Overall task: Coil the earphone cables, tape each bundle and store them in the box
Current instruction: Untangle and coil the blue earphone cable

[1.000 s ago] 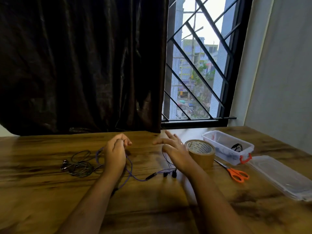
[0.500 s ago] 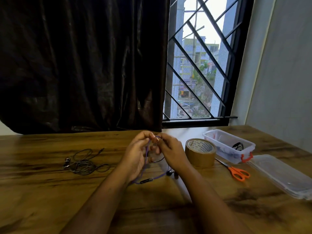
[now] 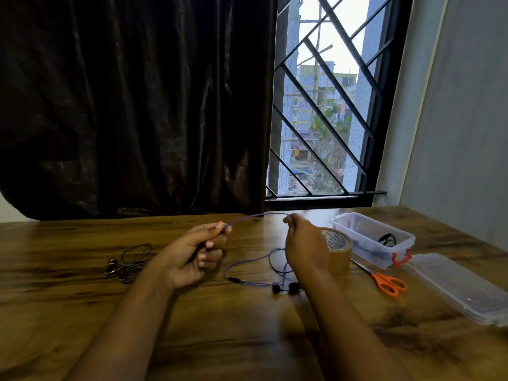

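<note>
Pinching the purple cable (image 3: 255, 215) in left hand (image 3: 189, 257) and right hand (image 3: 305, 248), both grips closed on it, span running left-to-right above the desk (image 3: 82, 325), earbuds (image 3: 294, 285) lying nearer the right.

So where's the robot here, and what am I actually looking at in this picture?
There is no robot: these are a person's two bare hands, filmed by a camera worn on the head, looking forward and down. The left hand and right hand pinch a thin purple earphone cable stretched between them; its black earbuds lie on the wooden table. Also there: a tangled black earphone set, a brown tape roll, orange-handled scissors, a clear plastic box and its lid.
</note>
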Demonstrator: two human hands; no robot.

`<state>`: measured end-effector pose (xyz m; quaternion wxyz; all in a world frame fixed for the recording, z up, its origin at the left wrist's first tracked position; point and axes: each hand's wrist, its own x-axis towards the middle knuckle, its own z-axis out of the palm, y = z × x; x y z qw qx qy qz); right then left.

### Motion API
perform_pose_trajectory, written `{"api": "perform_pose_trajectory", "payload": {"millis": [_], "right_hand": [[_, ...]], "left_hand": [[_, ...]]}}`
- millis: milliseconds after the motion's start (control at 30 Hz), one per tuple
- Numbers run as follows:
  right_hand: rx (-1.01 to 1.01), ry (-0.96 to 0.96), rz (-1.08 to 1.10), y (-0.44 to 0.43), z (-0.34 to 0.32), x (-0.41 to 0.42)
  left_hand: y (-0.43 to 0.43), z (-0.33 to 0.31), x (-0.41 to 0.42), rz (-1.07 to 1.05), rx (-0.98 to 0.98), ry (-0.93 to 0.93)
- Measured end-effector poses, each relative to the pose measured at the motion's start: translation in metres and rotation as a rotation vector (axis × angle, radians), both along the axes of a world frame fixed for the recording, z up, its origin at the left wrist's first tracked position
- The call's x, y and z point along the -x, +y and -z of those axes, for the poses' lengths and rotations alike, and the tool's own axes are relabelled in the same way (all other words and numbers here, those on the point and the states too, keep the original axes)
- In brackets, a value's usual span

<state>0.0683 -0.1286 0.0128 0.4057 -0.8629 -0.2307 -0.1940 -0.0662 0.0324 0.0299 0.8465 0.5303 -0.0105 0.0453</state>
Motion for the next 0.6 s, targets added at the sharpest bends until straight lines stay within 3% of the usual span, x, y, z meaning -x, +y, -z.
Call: {"api": "perform_pose_trajectory", "payload": {"millis": [167, 400, 467, 600], "right_hand": [[0.355, -0.122, -0.075, 0.008, 0.008, 0.013], [0.630, -0.143, -0.387, 0.024, 0.018, 0.029], [0.607, -0.120, -0.522, 0.028, 0.020, 0.028], [0.532, -0.173, -0.624, 0.025, 0.010, 0.029]], "left_hand": [[-0.022, -0.005, -0.012, -0.145, 0.123, -0.231], [-0.044, 0.008, -0.038, -0.657, -0.115, -0.178], [-0.040, 0.013, -0.041, -0.733, -0.258, -0.184], [-0.027, 0.025, -0.040, -0.819, -0.781, -0.111]]}}
